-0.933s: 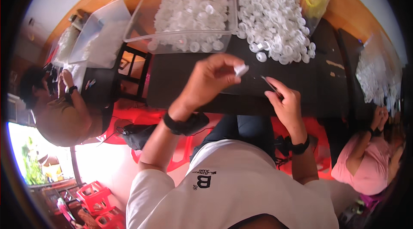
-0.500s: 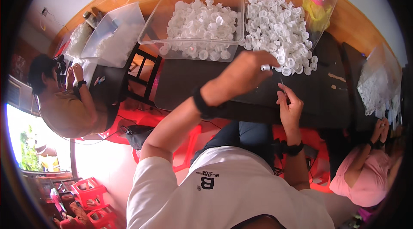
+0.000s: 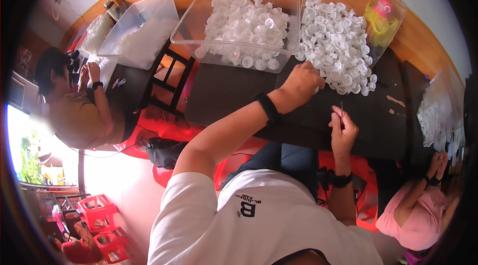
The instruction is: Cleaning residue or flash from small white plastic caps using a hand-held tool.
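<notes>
"So, what are the hands doing?"

"The right hand (image 3: 343, 128) is pinching a slim tool (image 3: 342, 107), its tip pointing away from the body. The left hand (image 3: 303, 87) is curling beside a heap of small white pieces (image 3: 341, 41); a white bit (image 3: 316, 89) is showing at its fingers, but whether it's gripping that, I'm not able to tell."

"What could be going wrong?"

"Pieces are lying loose beyond those fingers, so a careless sweep could be scattering them over the dark table (image 3: 224, 91). The tool's tip could be jabbing the left hand, if both are meeting hastily."

"And containers?"

"Beyond the left hand, leftward, a clear bin (image 3: 184, 41) is holding more pieces. Beyond it, rightward, a second clear bin (image 3: 400, 22) is apparently enclosing most of the heap; a yellow bag (image 3: 379, 30) is sitting alongside."
</notes>
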A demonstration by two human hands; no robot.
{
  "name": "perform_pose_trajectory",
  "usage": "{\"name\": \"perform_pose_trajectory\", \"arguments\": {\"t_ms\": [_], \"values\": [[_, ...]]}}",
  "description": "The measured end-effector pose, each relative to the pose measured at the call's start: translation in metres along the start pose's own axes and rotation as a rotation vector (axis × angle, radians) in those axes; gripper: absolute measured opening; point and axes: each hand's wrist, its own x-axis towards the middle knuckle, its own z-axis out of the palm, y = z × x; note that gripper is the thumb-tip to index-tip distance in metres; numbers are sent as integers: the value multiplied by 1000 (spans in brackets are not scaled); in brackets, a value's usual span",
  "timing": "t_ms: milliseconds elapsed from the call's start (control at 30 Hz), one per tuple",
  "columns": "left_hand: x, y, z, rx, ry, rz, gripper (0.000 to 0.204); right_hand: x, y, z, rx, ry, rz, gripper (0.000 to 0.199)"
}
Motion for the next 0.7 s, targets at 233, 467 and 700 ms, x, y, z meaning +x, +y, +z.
{"name": "perform_pose_trajectory", "arguments": {"t_ms": [233, 467, 700], "values": [[-37, 12, -44, -1403, 108, -308, 17, 14, -34, 5, 319, -109, 183, 25], [-62, 27, -25, -1845, 235, -477, 16, 37, -63, 25, 630, -251, 202, 30], [-68, 24, -11, -1793, 229, -447, 11, 40, -59, 26, 503, -247, 220, 27]]}}
